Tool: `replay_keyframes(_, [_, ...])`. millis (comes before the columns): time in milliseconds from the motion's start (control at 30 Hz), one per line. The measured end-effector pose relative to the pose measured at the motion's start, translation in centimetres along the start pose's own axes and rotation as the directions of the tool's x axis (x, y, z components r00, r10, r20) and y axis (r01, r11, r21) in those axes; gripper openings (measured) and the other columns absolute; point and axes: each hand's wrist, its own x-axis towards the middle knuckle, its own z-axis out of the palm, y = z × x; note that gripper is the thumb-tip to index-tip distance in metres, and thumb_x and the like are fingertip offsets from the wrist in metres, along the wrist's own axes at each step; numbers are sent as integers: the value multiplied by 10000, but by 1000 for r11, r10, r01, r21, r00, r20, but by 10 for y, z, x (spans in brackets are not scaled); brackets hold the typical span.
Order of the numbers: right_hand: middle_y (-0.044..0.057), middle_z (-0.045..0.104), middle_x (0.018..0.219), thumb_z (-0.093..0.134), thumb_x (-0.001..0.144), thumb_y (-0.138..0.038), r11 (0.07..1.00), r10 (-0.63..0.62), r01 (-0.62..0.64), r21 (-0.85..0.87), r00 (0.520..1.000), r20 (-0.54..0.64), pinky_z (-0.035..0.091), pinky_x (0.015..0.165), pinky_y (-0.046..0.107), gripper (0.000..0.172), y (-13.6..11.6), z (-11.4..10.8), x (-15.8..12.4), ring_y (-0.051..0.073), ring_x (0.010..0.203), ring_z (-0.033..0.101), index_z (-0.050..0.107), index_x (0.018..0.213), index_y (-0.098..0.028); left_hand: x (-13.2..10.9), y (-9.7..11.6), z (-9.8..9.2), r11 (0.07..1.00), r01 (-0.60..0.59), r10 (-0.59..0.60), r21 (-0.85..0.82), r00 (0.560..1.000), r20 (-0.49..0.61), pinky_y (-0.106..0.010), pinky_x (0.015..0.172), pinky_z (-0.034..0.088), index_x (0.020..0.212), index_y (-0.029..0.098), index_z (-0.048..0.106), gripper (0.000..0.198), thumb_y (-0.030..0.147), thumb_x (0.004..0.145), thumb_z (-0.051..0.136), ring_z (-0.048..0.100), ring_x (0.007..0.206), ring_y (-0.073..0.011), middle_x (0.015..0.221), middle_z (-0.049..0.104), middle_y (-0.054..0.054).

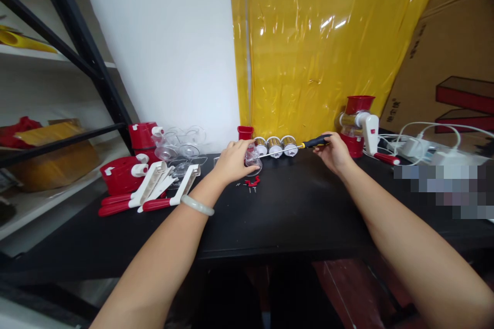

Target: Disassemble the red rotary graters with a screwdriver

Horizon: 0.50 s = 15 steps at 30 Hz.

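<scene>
My left hand (233,161) is closed round a clear plastic part (252,153) standing on the black table. In my right hand (332,151) is a screwdriver (317,141) with a black and yellow handle, held nearly level. Its long shaft points left, and the tip reaches the clear part beside my left fingers. Just in front of the clear part lie small red pieces (252,181) and several tiny screws (252,190). Behind, between my hands, metal drums (274,147) with white ends stand in a row, near a red part (245,132).
At the left are red housings (122,175), crank handles with red grips (156,204) and clear parts (189,150). An assembled red and white grater (358,126) stands right, near white cables and a power strip (417,148). A black table (293,221) spans the front.
</scene>
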Motion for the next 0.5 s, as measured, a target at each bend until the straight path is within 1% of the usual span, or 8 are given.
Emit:
replay_keyframes(167, [-45,541,665,559,583,-217,1000,11,-11,4,1000,23,481,481,239,253,-2,-1,-1,127,551,550,499,827,-248,0,-1,1,1000,3,-3,1,1000,-6,-466,989,441,1409,218,416,744,503,783,698,504,1165,-324,1338,568,-99])
replay_keyframes(333, [-45,538,716,539,574,-200,1000,-14,16,-24,997,71,481,510,239,269,-2,-4,0,118,565,545,481,831,-252,0,-1,1,1000,-3,3,-11,1000,-1,-470,985,439,1415,226,411,745,509,786,692,502,1167,-328,1343,563,-102])
replay_keyframes(500, [-39,542,719,533,564,-193,1000,-5,6,-15,998,65,464,508,234,275,-3,-4,0,125,586,540,491,829,-253,0,-1,1,1000,2,-2,-6,1000,-3,-468,984,431,1415,234,407,741,504,787,693,504,1165,-327,1338,562,-101])
